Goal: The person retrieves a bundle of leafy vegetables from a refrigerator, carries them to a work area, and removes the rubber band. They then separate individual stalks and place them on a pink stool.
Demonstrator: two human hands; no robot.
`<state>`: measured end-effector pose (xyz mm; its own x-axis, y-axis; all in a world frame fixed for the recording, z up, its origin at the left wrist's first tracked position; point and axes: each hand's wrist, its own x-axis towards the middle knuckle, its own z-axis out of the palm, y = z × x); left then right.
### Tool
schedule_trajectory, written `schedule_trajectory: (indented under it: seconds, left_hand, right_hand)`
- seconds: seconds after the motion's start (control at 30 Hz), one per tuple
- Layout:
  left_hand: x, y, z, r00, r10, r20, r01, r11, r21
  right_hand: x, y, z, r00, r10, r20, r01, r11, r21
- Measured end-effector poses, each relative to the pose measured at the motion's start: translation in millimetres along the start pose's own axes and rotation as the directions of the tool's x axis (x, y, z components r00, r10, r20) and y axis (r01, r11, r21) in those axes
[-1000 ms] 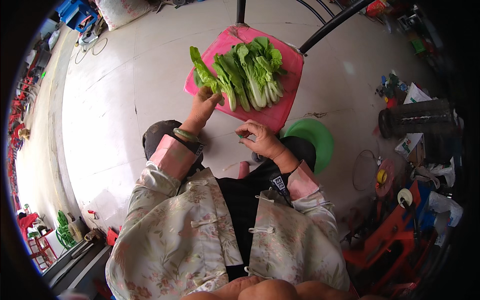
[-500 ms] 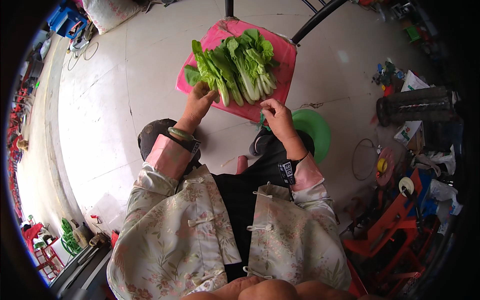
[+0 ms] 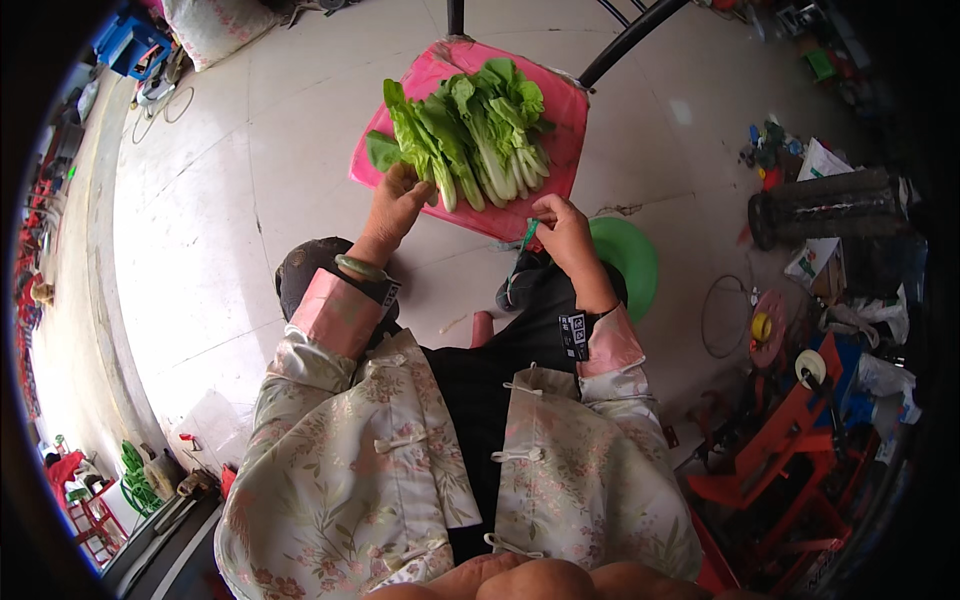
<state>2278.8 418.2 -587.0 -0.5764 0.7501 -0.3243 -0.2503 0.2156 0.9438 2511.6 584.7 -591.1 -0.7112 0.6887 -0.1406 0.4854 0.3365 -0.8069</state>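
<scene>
A bunch of leafy greens point(image 3: 468, 135) with pale stems lies on a pink chair seat point(image 3: 565, 130), its stems toward me. My left hand point(image 3: 402, 200) is at the left edge of the bunch, fingers curled against the leftmost stem; what they pinch, if anything, is hidden. Near the seat's front right corner, my right hand point(image 3: 566, 238) pinches a thin green tie point(image 3: 528, 236). The tie hangs down from its fingers, clear of the stems.
A green basin point(image 3: 635, 262) stands on the floor beside my right knee. The chair's black metal frame point(image 3: 630, 42) rises behind the seat. Red metal equipment point(image 3: 765, 450) and clutter fill the right side. A stuffed sack point(image 3: 215, 25) and a blue stool point(image 3: 132, 40) are at the far left.
My right hand has shifted slightly right, drawing the green tie along, and more of the tie now shows hanging down. My left hand and the greens look nearly the same.
</scene>
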Motion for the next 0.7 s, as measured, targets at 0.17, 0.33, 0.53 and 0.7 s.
schedule_trajectory:
  seconds: [0.17, 0.33, 0.53, 0.7]
  left_hand:
    - [-4, 9, 3, 1.0, -0.029, -0.008, 0.029, 1.0, 0.006]
    - [-8, 21, 7, 0.996, -0.08, 0.045, 0.082, 0.996, -0.04]
    - [-10, 19, 19, 0.965, 0.11, 0.239, -0.059, 0.976, -0.212]
    - [-10, 15, 35, 0.942, 0.218, 0.256, -0.146, 0.952, -0.27]
  right_hand:
    - [-2, -6, -5, 0.993, -0.01, -0.118, 0.0, 0.996, -0.086]
    - [1, -9, -5, 0.977, -0.149, -0.151, 0.137, 0.987, -0.085]
    - [5, -40, 7, 0.993, -0.064, 0.103, 0.013, 0.902, 0.432]
    - [31, -60, 25, 0.953, -0.171, 0.25, -0.084, 0.642, 0.762]
